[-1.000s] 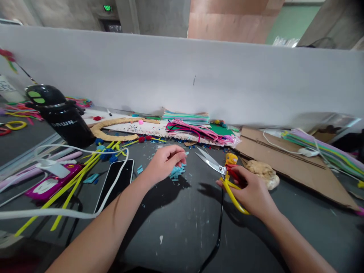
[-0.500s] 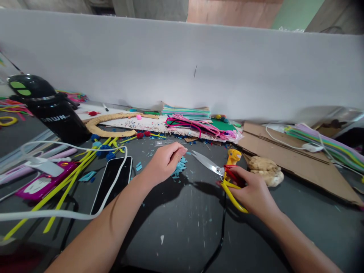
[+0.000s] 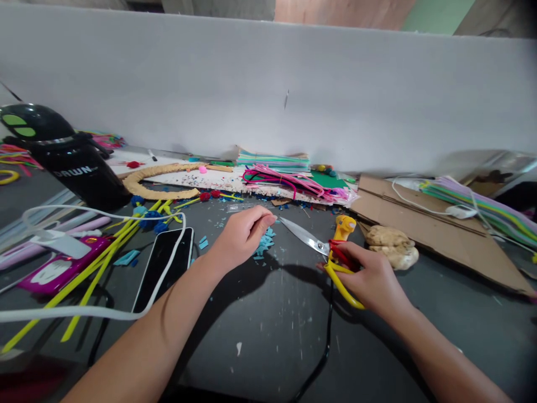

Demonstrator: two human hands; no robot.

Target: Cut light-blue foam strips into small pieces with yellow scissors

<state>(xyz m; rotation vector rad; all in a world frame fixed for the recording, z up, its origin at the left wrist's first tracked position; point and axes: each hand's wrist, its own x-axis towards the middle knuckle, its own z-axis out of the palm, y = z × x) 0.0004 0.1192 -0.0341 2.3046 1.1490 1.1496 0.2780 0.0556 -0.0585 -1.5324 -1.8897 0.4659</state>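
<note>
My left hand (image 3: 247, 234) is closed, fingertips pinched together near the middle of the table; whatever it may hold is too small to name. Small light-blue scraps (image 3: 265, 242) lie just beneath and right of it. My right hand (image 3: 371, 274) is wrapped round the yellow and red handles of a pair of scissors (image 3: 305, 238). The silver blades point up and left, their tips just short of my left fingertips, and look nearly closed.
On the left are a black bottle (image 3: 79, 168), a phone (image 3: 163, 268), yellow strips (image 3: 107, 257) and a looping white cable (image 3: 100, 314). Pink pipe cleaners (image 3: 289, 182) lie at the back. A yellow glue gun (image 3: 344, 225) and cardboard (image 3: 432, 229) sit on the right.
The scissors' tips and my left fingertips are slightly closer together. The view has shifted a little. Both hands keep nearly the same pose.
</note>
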